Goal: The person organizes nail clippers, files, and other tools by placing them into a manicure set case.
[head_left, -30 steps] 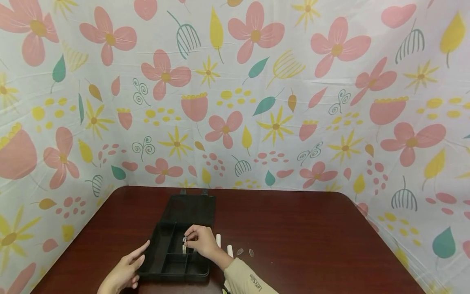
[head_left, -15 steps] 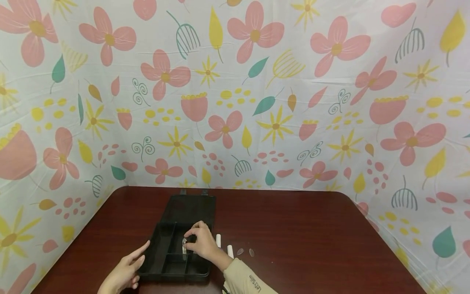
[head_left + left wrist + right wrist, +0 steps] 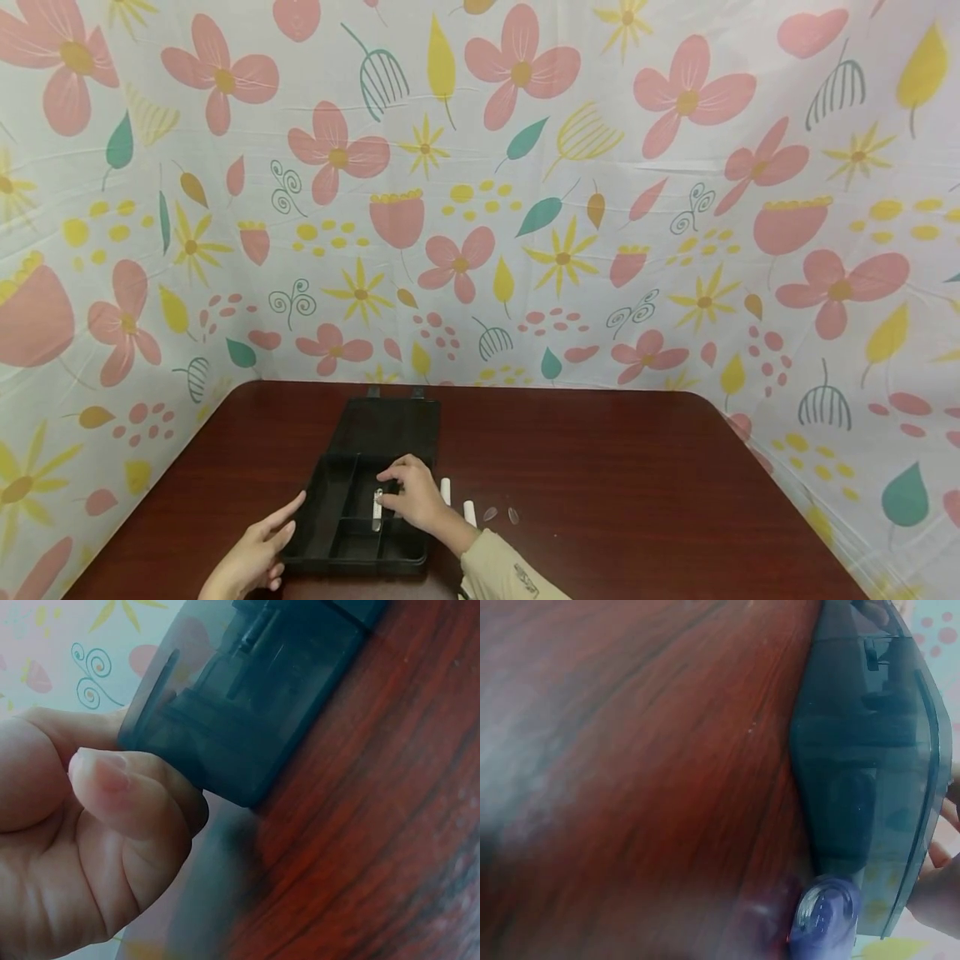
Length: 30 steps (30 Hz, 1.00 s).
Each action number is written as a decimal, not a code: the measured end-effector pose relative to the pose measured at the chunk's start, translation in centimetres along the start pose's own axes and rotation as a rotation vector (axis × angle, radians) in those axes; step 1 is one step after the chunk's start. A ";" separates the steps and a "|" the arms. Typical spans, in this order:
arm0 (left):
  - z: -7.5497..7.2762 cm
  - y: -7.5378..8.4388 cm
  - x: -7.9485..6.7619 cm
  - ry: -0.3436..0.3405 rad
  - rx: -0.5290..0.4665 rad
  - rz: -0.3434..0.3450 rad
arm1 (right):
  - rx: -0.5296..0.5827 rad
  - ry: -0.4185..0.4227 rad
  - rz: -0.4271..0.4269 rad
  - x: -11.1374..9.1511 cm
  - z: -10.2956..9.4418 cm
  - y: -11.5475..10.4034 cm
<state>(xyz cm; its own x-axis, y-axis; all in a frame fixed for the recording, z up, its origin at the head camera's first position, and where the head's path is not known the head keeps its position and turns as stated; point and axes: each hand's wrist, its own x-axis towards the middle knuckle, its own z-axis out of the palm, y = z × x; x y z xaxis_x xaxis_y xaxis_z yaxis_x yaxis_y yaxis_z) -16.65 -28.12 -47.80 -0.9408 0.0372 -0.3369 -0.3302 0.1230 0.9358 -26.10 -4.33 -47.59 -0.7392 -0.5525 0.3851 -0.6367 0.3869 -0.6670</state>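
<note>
My left hand (image 3: 251, 554) steadies the left side of a black divided box (image 3: 309, 537), its index finger stretched along the edge. In the left wrist view, the left hand's fingers (image 3: 131, 787) touch the corner of the box, whose walls look dark and see-through. My right hand (image 3: 416, 500) is over the right part of the box. Its thumb and fingers are at the upper end of a slim white piece with silver ends (image 3: 377, 508), like a nail clipper. The piece's lower end overlaps a divider. The right wrist view shows the box (image 3: 855, 750) from outside.
The box's lid (image 3: 386, 427) lies folded back on the dark red table (image 3: 600, 475). Right of the box are a white stick (image 3: 446, 490), another white stick (image 3: 470, 512) and two small clear oval pieces (image 3: 491, 514). A purple rounded object (image 3: 825, 922) shows by the box.
The white and silver piece has tipped down and shows more of its length. My right index finger has lifted away from its upper end. The left hand stays put.
</note>
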 end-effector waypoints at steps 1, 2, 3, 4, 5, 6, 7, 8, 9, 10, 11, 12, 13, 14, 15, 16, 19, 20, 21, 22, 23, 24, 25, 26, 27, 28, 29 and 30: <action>0.0 0.0 0.0 -0.003 -0.001 0.000 | 0.002 0.008 -0.016 -0.1 -0.1 0.1; 0.0 0.0 0.0 -0.006 -0.002 0.000 | -0.001 0.016 -0.029 -0.1 -0.2 0.1; 0.0 0.0 0.0 -0.008 -0.003 0.001 | 0.003 0.025 -0.039 -0.2 -0.4 0.2; 0.0 0.0 0.0 -0.008 -0.003 0.000 | 0.007 0.035 -0.046 -0.3 -0.5 0.3; 0.0 0.1 -0.1 -0.009 -0.001 0.001 | 0.015 0.043 -0.049 -0.3 -0.7 0.3; 0.0 0.1 -0.1 -0.010 -0.001 0.000 | 0.018 0.050 -0.045 -0.4 -0.9 0.4; 0.0 0.2 -0.1 -0.010 -0.001 0.000 | 0.026 0.055 -0.041 -0.5 -1.0 0.4; 0.0 0.2 -0.1 -0.011 -0.001 -0.001 | 0.030 0.059 -0.036 -0.5 -1.2 0.5; 0.0 0.2 -0.1 -0.011 -0.001 -0.003 | 0.037 0.062 -0.031 -0.6 -1.3 0.6; 0.0 0.2 -0.1 -0.007 -0.002 -0.003 | 0.046 0.063 -0.025 -0.6 -1.5 0.7; 0.0 0.2 -0.1 -0.006 -0.003 -0.004 | 0.056 0.065 -0.021 -0.7 -1.7 0.8; 0.0 0.1 -0.1 -0.004 -0.004 -0.007 | 0.064 0.067 -0.018 -0.8 -1.8 0.9; 0.1 0.1 -0.1 -0.002 -0.003 -0.006 | 0.072 0.070 -0.020 -0.9 -2.0 0.9; 0.1 0.1 -0.1 0.000 -0.002 -0.006 | 0.074 0.075 -0.021 -0.9 -2.2 1.0; 0.1 0.1 -0.1 0.002 -0.001 -0.004 | 0.082 0.079 -0.020 -1.0 -2.4 1.1; 0.1 0.1 -0.1 0.002 0.000 -0.001 | 0.091 0.085 -0.017 -1.1 -2.6 1.2; 0.0 0.0 0.0 -0.012 -0.004 0.001 | 0.111 0.104 -0.013 -1.3 -3.1 1.5; -0.1 0.0 0.1 -0.019 -0.007 0.002 | 0.120 0.107 -0.010 -1.4 -3.3 1.6; -0.1 -0.1 0.1 -0.033 -0.012 0.003 | 0.131 0.109 -0.006 -1.6 -3.5 1.6; -0.2 -0.1 0.1 -0.048 -0.017 0.004 | 0.138 0.111 -0.004 -1.7 -3.6 1.7; -0.3 -0.2 0.1 -0.063 -0.023 0.004 | 0.143 0.111 -0.003 -1.8 -3.8 1.7; -0.4 -0.2 0.1 -0.077 -0.027 0.007 | 0.144 0.110 0.001 -2.0 -4.0 1.8; -0.5 -0.2 0.1 -0.093 -0.031 0.008 | 0.149 0.110 0.007 -2.1 -4.1 1.9; -0.6 -0.3 0.1 -0.107 -0.034 0.010 | 0.154 0.110 0.014 -2.2 -4.3 1.9; -0.7 -0.3 0.1 -0.121 -0.038 0.012 | 0.156 0.113 0.017 -2.3 -4.5 2.0; -0.7 -0.3 0.1 -0.129 -0.040 0.014 | 0.160 0.115 0.021 -2.4 -4.7 2.0; -0.7 -0.3 0.0 -0.135 -0.041 0.017 | 0.162 0.119 0.024 -2.5 -4.9 2.1; -0.8 -0.3 0.0 -0.139 -0.043 0.019 | 0.161 0.124 0.022 -2.6 -5.1 2.2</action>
<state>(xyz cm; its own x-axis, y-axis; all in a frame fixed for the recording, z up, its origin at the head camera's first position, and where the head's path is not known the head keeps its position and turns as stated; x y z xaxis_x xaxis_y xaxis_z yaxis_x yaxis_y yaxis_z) -16.64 -28.90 -48.02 -0.9284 0.1761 -0.3271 -0.3180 0.0787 0.9448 -26.69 1.77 -46.79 -0.7804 -0.4464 0.4379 -0.5838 0.2692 -0.7659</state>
